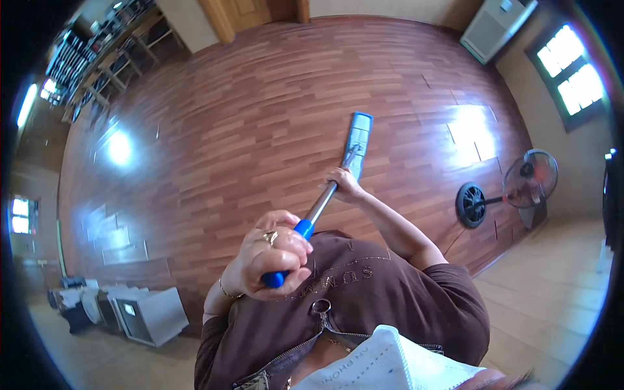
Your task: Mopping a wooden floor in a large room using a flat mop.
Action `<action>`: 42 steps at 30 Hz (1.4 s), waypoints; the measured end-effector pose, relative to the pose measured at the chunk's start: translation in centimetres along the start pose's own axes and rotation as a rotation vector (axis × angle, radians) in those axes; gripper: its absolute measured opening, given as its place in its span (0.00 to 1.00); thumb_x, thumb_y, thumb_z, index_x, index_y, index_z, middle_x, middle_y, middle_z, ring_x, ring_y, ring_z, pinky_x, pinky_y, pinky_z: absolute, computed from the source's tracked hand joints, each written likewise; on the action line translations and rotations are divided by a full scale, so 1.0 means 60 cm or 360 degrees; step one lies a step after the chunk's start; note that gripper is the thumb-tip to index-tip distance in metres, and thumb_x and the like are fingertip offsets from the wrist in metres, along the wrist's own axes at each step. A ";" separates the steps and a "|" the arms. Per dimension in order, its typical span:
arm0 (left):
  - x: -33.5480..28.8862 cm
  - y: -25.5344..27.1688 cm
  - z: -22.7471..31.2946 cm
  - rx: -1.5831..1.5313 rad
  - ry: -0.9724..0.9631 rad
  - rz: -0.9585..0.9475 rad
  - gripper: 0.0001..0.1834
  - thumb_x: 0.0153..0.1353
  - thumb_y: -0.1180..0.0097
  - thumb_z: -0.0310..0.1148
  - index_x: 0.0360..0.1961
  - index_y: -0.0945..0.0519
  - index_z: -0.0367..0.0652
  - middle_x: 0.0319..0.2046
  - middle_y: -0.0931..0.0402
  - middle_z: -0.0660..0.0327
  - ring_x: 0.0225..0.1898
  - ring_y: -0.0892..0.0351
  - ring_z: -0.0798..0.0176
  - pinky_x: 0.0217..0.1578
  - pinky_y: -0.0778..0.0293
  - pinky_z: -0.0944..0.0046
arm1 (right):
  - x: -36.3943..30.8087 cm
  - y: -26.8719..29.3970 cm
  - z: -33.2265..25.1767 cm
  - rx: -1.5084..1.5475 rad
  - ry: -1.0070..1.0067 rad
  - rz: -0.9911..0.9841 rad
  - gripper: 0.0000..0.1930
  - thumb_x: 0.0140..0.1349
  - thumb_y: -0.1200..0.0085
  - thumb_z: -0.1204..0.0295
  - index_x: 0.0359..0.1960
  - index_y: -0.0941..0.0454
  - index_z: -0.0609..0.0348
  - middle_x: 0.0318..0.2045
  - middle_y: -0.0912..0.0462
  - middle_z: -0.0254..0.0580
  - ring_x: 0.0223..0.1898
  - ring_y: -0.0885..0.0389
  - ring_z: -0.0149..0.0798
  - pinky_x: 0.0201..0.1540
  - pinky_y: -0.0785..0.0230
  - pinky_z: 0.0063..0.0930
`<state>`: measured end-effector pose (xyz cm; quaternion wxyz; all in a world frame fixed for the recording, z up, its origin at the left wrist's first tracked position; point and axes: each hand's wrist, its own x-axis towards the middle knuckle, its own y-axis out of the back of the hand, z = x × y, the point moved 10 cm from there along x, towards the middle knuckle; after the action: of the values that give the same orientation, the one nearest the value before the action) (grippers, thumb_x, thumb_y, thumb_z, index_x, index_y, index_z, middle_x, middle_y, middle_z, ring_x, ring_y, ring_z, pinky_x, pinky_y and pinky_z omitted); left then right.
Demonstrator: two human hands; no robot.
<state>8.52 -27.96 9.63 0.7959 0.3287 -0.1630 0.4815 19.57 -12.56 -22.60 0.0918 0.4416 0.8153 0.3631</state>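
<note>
A flat mop (359,133) with a wide blue-edged head lies on the wooden floor ahead of me, its metal pole slanting back toward my chest. My left hand (272,255), wearing a ring and a bracelet, is wrapped round the blue grip at the pole's top end. Farther down, my right hand (346,185) is closed around the metal pole, close above the mop head. Part of the mop head's near end is hidden behind that hand.
A standing fan (530,178) with a round black base is on the right. Wooden chairs (120,70) and a long table are at the far left. A white box-like cabinet (153,316) stands at the near left, and a tall white unit (497,27) at the far right.
</note>
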 end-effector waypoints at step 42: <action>-0.052 0.101 -0.065 0.0228 0.0014 0.0324 0.14 0.46 0.32 0.30 0.30 0.27 0.49 0.25 0.23 0.66 0.32 0.18 0.61 0.42 0.30 0.53 | 0.190 -0.111 -0.019 -0.0340 0.0285 -0.0466 0.12 0.53 0.43 0.54 0.24 0.23 0.46 0.24 0.19 0.39 0.34 0.20 0.49 0.40 0.36 0.46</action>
<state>1.47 -25.39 7.20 0.7182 0.3644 -0.1572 0.5716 7.95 -6.49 -24.30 0.1171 0.2722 0.8325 0.4682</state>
